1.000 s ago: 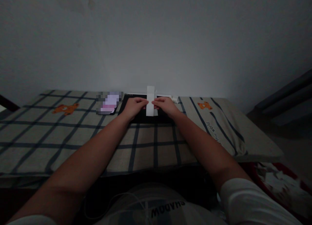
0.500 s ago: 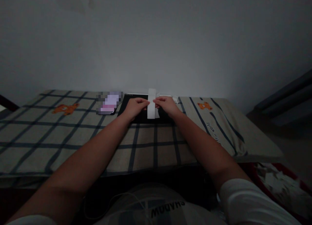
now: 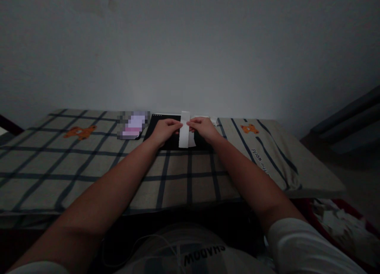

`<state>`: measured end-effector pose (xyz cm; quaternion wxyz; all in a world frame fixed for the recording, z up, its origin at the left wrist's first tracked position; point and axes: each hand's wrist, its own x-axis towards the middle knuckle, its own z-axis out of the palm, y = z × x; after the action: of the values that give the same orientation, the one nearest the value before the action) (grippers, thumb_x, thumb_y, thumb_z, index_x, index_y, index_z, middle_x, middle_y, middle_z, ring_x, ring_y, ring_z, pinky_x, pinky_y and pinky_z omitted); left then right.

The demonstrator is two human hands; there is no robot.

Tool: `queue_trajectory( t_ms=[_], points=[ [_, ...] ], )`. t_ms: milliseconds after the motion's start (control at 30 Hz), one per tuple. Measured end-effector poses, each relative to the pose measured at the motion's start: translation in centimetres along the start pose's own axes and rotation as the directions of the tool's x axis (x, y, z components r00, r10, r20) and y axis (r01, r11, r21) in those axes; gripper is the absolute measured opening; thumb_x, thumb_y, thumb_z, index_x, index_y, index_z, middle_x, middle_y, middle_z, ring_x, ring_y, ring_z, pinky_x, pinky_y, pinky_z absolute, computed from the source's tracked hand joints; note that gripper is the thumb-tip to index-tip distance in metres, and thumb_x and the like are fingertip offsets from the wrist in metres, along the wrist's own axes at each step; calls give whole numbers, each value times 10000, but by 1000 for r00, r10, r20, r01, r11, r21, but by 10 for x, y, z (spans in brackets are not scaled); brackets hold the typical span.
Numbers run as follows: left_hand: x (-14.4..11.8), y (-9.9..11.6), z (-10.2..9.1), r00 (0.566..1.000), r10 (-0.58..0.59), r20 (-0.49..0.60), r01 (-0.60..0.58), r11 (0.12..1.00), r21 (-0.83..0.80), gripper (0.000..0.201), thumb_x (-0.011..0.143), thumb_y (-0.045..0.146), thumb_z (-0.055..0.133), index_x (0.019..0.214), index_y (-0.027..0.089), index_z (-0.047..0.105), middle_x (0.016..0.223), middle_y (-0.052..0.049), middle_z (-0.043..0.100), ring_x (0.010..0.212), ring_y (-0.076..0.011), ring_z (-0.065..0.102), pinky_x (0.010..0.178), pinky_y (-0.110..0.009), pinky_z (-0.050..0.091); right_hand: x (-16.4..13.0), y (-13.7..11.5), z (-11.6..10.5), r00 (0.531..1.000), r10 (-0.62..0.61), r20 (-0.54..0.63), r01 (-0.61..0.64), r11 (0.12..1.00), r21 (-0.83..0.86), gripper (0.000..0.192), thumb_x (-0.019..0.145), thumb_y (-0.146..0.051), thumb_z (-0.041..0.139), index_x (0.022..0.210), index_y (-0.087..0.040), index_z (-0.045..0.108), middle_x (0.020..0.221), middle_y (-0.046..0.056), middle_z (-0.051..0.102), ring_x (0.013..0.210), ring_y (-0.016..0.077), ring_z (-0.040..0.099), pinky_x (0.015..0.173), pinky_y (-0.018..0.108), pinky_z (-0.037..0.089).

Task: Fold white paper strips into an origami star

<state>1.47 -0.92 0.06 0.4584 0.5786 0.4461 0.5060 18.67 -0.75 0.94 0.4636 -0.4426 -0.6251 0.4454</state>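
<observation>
Between my hands stands a folded strip of white paper (image 3: pixel 184 136), its long side running away from me. My left hand (image 3: pixel 165 130) pinches its left edge with thumb and forefinger. On the other edge, my right hand (image 3: pixel 204 128) pinches it the same way, its other fingers curled. A second layer of the paper shows at the lower right of the strip. Beneath both hands lies a flat black notebook or folder (image 3: pixel 169 145), with a row of small light marks at its far left corner. More white paper lies partly hidden behind my right hand.
A phone (image 3: pixel 134 125) with a lit, blurred screen lies left of the black item. A checked cloth (image 3: pixel 178 187) with bear prints covers the table, which meets a grey wall (image 3: pixel 190 60). Low on the right stands a red bin (image 3: pixel 308 210) holding crumpled paper.
The paper strip has tilted or slid slightly toward me, and its second layer shows more at the lower right. Both hands stay in nearly the same place.
</observation>
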Motion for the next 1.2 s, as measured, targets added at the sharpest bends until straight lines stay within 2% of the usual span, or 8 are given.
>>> queue_trajectory(
  t_ms=[200,400,667,833,1033,1200],
  points=[
    [-1,4,-1,1000,19,-17,-19,1000,-4,252,613,351,724,744,139,685,731,-47,662,632,-122,559,645,-272,468,1,3,0,998,6,68,-5,1000,-14,166,700,-309,658,706,-144,636,634,5,599,584,84,521,583,217,420],
    [-2,4,0,1000,15,-26,-14,999,37,255,593,354,736,711,136,676,686,-44,649,603,-124,550,633,-283,463,2,3,1,1000,-22,5,22,1000,6,181,702,-329,658,713,-149,639,646,6,602,592,93,525,606,243,421],
    [-1,4,-1,999,21,-24,-22,1000,-20,248,594,347,739,723,143,680,726,-45,660,638,-128,568,666,-290,478,-1,-1,3,999,2,46,-3,1000,8,171,710,-310,652,678,-145,626,620,6,598,583,86,521,587,220,425],
    [-3,5,1,999,15,-34,-15,1000,-7,243,580,339,743,699,137,677,681,-36,649,609,-125,557,640,-280,467,0,0,3,1000,5,-16,-4,999,39,159,720,-299,645,732,-140,639,640,14,615,589,89,534,579,215,433],
    [0,1,0,1000,23,-20,-25,997,-68,287,594,374,736,746,136,684,725,-53,661,642,-136,571,656,-292,470,0,0,3,999,3,38,-5,999,47,154,702,-293,664,701,-141,641,629,11,611,579,87,527,588,226,428],
    [-2,4,0,998,43,-36,-43,999,10,278,588,374,736,708,132,671,676,-35,644,601,-123,548,636,-284,449,0,2,3,1000,-17,-7,17,996,92,175,707,-310,661,756,-142,654,652,13,622,589,87,536,586,224,429]
  ],
)
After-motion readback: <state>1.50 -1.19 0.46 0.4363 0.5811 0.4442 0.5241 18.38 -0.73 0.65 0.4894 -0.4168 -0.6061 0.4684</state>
